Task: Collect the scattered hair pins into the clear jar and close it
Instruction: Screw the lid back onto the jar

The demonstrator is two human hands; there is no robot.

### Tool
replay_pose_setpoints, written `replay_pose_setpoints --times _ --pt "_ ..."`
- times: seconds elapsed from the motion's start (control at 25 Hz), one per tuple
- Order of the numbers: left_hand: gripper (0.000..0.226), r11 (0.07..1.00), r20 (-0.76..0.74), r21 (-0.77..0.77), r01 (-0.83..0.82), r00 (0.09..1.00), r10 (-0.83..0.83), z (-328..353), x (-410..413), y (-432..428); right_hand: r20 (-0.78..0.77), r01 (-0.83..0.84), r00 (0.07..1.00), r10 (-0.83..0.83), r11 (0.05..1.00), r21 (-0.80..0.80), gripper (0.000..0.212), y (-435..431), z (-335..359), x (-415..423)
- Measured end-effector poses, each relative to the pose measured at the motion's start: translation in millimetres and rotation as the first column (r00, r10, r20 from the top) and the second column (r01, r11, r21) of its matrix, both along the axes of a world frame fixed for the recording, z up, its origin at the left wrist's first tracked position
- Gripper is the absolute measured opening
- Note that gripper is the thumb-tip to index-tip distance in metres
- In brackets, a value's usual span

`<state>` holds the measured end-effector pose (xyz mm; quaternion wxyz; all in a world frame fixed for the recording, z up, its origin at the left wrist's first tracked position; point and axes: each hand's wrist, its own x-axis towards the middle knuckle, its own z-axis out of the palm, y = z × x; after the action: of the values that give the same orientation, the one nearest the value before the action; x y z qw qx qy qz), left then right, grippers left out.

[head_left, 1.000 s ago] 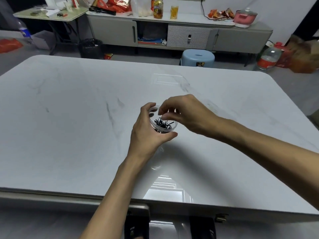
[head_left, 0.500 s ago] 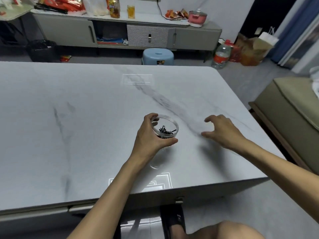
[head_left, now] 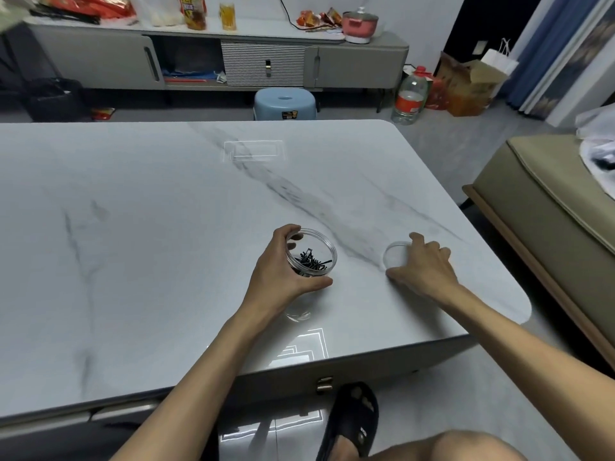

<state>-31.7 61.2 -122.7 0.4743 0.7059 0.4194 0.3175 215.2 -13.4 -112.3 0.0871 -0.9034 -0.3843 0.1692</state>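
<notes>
A clear round jar [head_left: 327, 249] stands open on the white marble table [head_left: 166, 227], right of centre. Several black hair pins [head_left: 311, 259] lie inside it. My left hand [head_left: 283, 274] wraps around the jar from the near left side. To the right, a clear round lid [head_left: 394, 254] lies flat on the table. My right hand [head_left: 427, 266] rests over the lid, fingers spread around its edge; whether it is lifted I cannot tell. No loose pins show on the table.
The table's right edge and rounded corner [head_left: 519, 307] lie close to my right hand. A beige sofa [head_left: 549, 211] stands beyond that edge. A blue stool [head_left: 284, 103] and a water bottle [head_left: 411, 98] are on the floor behind the table.
My right hand left the jar's mouth, moved right across the table and came down on the lid. My left hand kept hold of the jar. The view swung rightward.
</notes>
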Motion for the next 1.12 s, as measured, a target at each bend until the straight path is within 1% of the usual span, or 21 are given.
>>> replay_pose_setpoints --times 0.04,0.12,0.2,0.24,0.28,0.36,0.44,0.56,0.6,0.64,0.72,0.76,0.88,0.96,1.12 --pt "0.093 1.000 -0.006 0.005 -0.001 1.000 0.001 0.2 -1.4 1.7 -0.038 -0.048 0.998 0.052 0.996 0.079 0.093 5.1 4.0 -7.9" --pt "0.093 1.000 -0.011 0.008 -0.005 1.000 0.005 1.8 -6.4 5.8 -0.089 -0.224 0.964 0.249 0.949 0.224 0.098 16.2 15.9 -29.6" --pt "0.094 1.000 -0.006 0.005 -0.020 1.000 0.020 4.0 -13.6 11.9 -0.078 -0.420 0.889 0.452 0.869 0.260 0.102 29.3 25.0 -52.2" --pt "0.094 1.000 -0.005 0.006 -0.030 1.000 0.030 4.8 -17.1 15.0 -0.077 -0.479 0.853 0.515 0.835 0.271 0.103 35.1 28.4 -61.1" --pt "0.094 0.999 -0.004 0.006 -0.041 0.999 0.041 5.4 -21.0 17.2 -0.097 -0.504 0.828 0.552 0.810 0.301 0.104 39.4 31.3 -68.3" --pt "0.095 0.999 0.007 -0.009 -0.053 0.999 0.053 7.3 -28.2 20.2 -0.192 -0.451 0.810 0.555 0.798 0.400 0.105 41.9 35.5 -75.9" --pt "0.096 0.997 0.033 -0.050 -0.050 0.998 0.052 10.3 -33.8 22.0 -0.326 -0.323 0.785 0.528 0.796 0.511 0.103 37.0 38.4 -79.5" --pt "0.096 0.995 0.076 -0.093 -0.016 0.997 0.023 13.1 -42.0 23.3 -0.502 -0.133 0.673 0.544 0.756 0.640 0.092 31.8 45.1 -88.9" --pt "0.095 0.995 0.085 -0.101 0.001 0.996 0.008 14.2 -43.4 22.6 -0.517 -0.124 0.647 0.561 0.746 0.655 0.088 31.3 47.9 -91.7" --pt "0.092 0.994 0.093 -0.106 0.022 0.996 -0.012 15.4 -44.2 21.8 -0.496 -0.158 0.644 0.583 0.735 0.659 0.085 31.3 51.0 -93.6" --pt "0.086 0.990 0.110 -0.112 0.089 0.991 -0.077 18.8 -45.2 20.2 -0.392 -0.311 0.666 0.634 0.714 0.627 0.083 31.5 57.1 -94.8" --pt "0.083 0.983 0.122 -0.124 0.139 0.985 -0.124 20.7 -45.3 20.0 -0.346 -0.398 0.663 0.664 0.704 0.588 0.084 31.2 59.4 -94.7" --pt "0.072 0.916 0.208 -0.222 0.333 0.934 -0.289 25.3 -47.1 20.4 -0.298 -0.574 0.604 0.739 0.663 0.480 0.088 29.3 61.6 -95.5" --pt "0.069 0.868 0.251 -0.275 0.413 0.903 -0.350 26.0 -49.6 20.2 -0.292 -0.620 0.575 0.765 0.639 0.455 0.088 28.1 63.2 -97.9" --pt "0.068 0.857 0.268 -0.285 0.429 0.894 -0.358 26.0 -53.0 22.4 -0.269 -0.677 0.539 0.798 0.601 0.426 0.090 26.4 71.0 -98.5"
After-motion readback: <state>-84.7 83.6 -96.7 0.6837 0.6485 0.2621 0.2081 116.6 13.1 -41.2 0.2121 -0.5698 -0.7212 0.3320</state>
